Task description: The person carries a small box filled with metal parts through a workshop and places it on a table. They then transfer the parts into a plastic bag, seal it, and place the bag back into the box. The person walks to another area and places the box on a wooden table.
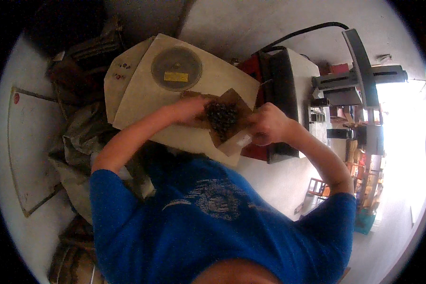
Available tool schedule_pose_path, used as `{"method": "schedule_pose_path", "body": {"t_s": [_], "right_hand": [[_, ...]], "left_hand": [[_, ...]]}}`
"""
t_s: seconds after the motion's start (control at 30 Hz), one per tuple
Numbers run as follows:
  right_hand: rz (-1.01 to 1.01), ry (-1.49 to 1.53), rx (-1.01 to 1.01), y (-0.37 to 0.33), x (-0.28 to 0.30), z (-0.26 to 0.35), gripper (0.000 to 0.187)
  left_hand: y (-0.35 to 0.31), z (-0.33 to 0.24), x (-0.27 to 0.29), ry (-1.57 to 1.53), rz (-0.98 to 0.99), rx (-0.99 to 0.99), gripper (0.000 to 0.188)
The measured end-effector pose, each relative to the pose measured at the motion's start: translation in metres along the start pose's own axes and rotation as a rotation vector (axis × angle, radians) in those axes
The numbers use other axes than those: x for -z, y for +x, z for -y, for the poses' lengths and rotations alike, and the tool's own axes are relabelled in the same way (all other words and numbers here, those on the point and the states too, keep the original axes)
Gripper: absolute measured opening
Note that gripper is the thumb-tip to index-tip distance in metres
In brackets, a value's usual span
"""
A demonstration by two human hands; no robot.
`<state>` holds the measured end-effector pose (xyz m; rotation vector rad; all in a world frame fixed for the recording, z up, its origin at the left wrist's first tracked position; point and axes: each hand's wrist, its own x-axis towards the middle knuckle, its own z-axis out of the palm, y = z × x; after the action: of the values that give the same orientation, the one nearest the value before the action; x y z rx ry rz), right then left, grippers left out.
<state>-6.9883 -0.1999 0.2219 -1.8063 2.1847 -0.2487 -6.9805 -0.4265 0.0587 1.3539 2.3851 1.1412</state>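
Cardboard tray (pixel 232 124) of small dark, perhaps metal, pieces (pixel 221 116), both hands' fingers (pixel 258 124) closed on its edges.

We see a brown sheet of cardboard (pixel 232 118), creased and dull, carrying a heap of small pieces (pixel 221 116) that are very dark, near black with a bluish cast. Under it lies a pale beige board (pixel 142 99), on which sits a grey-olive round disc (pixel 176 68) with a yellow rectangular label (pixel 175 76) at its middle. The shirt (pixel 213 222) is strong blue with a faint lighter-blue swirling print on it (too blurred to make out). Behind the cardboard stands a machine (pixel 281 90), black and off-white with red at its base. The floor (pixel 33 142) is whitish grey.
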Motion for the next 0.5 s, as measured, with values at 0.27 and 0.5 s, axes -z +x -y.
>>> {"method": "schedule_pose_path", "body": {"t_s": [0.27, 0.5], "right_hand": [[0.033, 0.009, -0.023, -0.003, 0.006, 0.0, 0.015], [0.058, 0.009, -0.015, -0.002, 0.008, 0.001, 0.013]], "left_hand": [[0.004, -0.006, 0.005, -0.02, 0.105, 0.14, 0.037], [0.003, -0.009, 0.005, 0.126, 0.131, 0.034, 0.035]]}}
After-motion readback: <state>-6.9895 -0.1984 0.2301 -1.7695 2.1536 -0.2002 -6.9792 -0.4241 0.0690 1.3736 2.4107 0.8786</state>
